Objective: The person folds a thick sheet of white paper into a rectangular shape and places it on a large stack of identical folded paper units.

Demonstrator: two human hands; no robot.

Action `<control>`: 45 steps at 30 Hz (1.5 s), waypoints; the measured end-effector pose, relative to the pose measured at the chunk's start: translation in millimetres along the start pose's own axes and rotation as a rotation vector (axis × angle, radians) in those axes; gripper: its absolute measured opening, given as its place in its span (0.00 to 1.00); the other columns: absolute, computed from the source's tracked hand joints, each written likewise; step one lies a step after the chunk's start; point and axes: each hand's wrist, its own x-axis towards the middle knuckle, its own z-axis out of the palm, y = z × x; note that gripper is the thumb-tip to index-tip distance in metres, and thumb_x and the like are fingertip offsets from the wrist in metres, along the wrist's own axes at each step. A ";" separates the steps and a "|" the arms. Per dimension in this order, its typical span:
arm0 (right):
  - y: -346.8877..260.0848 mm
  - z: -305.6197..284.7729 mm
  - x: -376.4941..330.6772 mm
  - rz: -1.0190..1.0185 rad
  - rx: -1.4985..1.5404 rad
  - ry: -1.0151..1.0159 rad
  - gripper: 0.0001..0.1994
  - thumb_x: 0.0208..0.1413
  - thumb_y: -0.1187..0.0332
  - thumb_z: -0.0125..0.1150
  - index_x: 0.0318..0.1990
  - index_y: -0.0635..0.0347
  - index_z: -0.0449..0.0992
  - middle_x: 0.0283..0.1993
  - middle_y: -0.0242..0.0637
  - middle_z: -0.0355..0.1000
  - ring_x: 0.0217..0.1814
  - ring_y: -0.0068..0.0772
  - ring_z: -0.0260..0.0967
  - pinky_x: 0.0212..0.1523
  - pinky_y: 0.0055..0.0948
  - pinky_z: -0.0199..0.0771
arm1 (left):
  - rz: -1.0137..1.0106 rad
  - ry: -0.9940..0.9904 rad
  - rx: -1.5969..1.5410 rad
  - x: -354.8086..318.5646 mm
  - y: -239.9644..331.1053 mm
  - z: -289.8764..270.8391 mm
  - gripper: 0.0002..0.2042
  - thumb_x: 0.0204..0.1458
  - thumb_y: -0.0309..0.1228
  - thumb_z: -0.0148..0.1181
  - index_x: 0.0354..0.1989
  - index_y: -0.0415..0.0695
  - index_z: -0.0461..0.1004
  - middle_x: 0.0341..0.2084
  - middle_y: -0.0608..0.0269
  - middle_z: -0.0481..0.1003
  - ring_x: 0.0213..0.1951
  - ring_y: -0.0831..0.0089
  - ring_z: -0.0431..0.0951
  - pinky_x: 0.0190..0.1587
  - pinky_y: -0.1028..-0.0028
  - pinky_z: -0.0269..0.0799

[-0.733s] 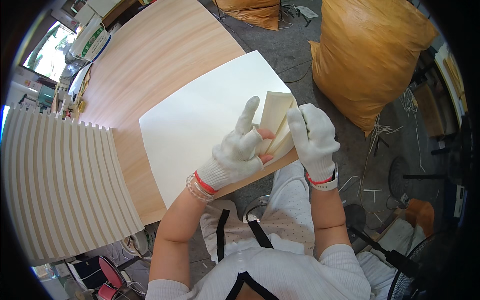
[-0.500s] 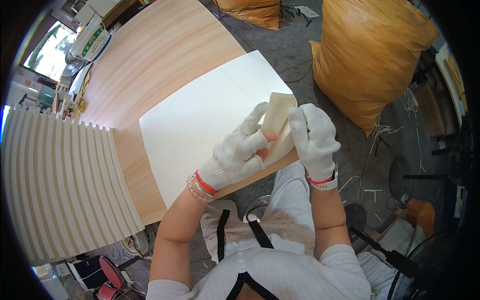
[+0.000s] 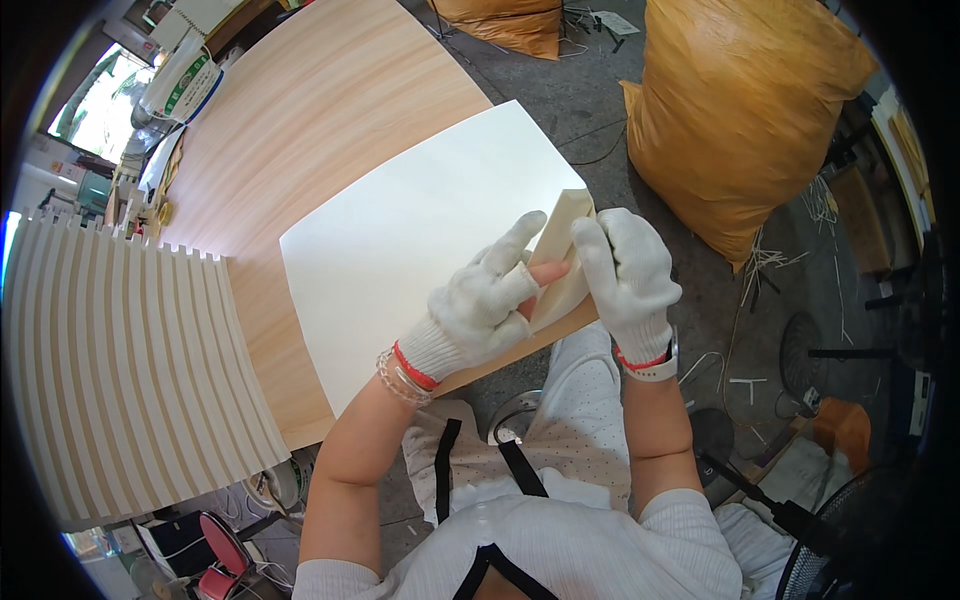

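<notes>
A large white sheet lies on the wood-grain table. By its right-hand corner stands a narrow cream folded strip, tilted upward; whether it joins the sheet is hidden by my hands. My left hand, in a white knit glove with bare fingertips showing, has its fingers around the strip's left side, one bare finger pressed along it. On the other side my right hand, also gloved, is curled closed, its thumb and fingers pinching the strip's right edge.
To the left a stack of layered, ridged boards stands against the wooden table. A bulging orange sack sits on the floor at the far right, near scattered white strips. A white tub is at the far left.
The strip has turned to stand more on edge, showing a narrower face. My left hand's bare finger has slid slightly further right along it. My right hand has barely moved.
</notes>
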 end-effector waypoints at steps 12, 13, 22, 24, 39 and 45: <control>1.0 -1.0 -1.1 0.030 0.016 -0.014 0.16 0.65 0.67 0.63 0.26 0.61 0.68 0.22 0.39 0.62 0.24 0.40 0.63 0.28 0.40 0.63 | -0.086 0.062 -0.144 -2.7 2.8 1.9 0.22 0.46 0.17 0.69 0.53 0.40 0.78 0.74 0.34 0.52 0.55 0.47 0.80 0.55 0.63 0.78; 1.0 -1.4 -0.6 0.023 0.011 -0.022 0.16 0.64 0.67 0.63 0.26 0.61 0.68 0.22 0.39 0.63 0.24 0.40 0.63 0.28 0.40 0.63 | -0.079 0.073 -0.084 -3.1 5.0 2.7 0.27 0.47 0.14 0.63 0.59 0.42 0.77 0.74 0.34 0.53 0.60 0.44 0.76 0.58 0.63 0.75; 1.6 2.4 -1.5 0.035 -0.022 0.016 0.18 0.66 0.67 0.61 0.24 0.61 0.66 0.20 0.39 0.60 0.22 0.39 0.61 0.26 0.40 0.62 | -0.130 0.059 -0.037 1.5 6.4 4.8 0.21 0.37 0.23 0.80 0.41 0.40 0.77 0.72 0.37 0.56 0.49 0.49 0.83 0.48 0.63 0.82; 3.5 2.6 -1.7 0.025 -0.019 0.023 0.18 0.66 0.67 0.61 0.23 0.61 0.66 0.20 0.39 0.60 0.22 0.39 0.61 0.26 0.40 0.62 | -0.091 0.049 -0.061 0.5 4.1 3.9 0.20 0.42 0.23 0.77 0.43 0.44 0.74 0.72 0.35 0.54 0.51 0.45 0.82 0.49 0.60 0.82; 4.6 2.1 -4.2 0.048 0.008 0.008 0.17 0.66 0.67 0.61 0.25 0.62 0.67 0.22 0.40 0.62 0.23 0.40 0.62 0.28 0.41 0.63 | -0.041 0.043 -0.101 4.6 6.1 -0.8 0.20 0.42 0.21 0.75 0.45 0.42 0.77 0.72 0.35 0.57 0.60 0.44 0.76 0.57 0.63 0.76; 2.9 2.1 -4.6 0.084 -0.002 0.004 0.16 0.66 0.67 0.61 0.26 0.62 0.67 0.22 0.40 0.62 0.24 0.41 0.63 0.28 0.41 0.63 | -0.141 0.054 -0.125 2.5 9.3 1.6 0.20 0.40 0.21 0.78 0.43 0.41 0.78 0.73 0.34 0.55 0.61 0.46 0.76 0.57 0.63 0.77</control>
